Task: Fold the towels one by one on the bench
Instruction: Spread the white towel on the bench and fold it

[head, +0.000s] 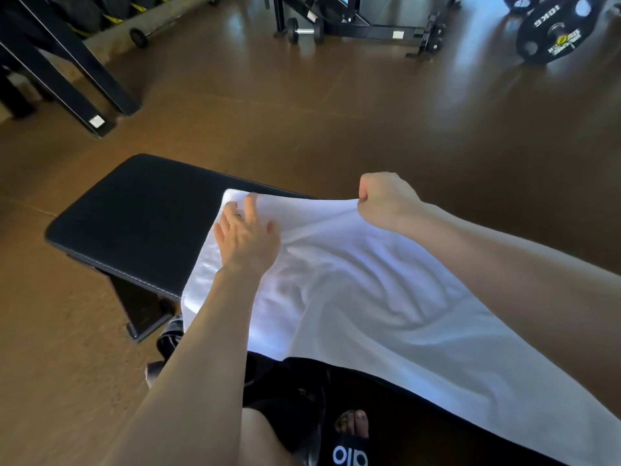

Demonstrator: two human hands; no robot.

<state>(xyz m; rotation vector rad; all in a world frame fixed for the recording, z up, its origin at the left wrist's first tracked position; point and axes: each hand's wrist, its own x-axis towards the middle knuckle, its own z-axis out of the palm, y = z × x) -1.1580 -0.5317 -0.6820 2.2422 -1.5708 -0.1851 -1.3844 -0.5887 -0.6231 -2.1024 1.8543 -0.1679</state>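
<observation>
Gym floor holds dumbbell, perhaps.

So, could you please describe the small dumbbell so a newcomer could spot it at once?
Look past the black bench to the far floor, top centre. The dumbbell lies beside the black machine frame's base; its short silver handle between two black ends distinguishes it.

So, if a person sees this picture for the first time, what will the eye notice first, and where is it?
First comes the white towel, spread bright over the black bench in the middle. The left hand lies flat on its far left part, while the right hand pinches its far edge and lifts it. After that, the weight plate marked 10KG stands out on the brown floor at the top right.
</observation>
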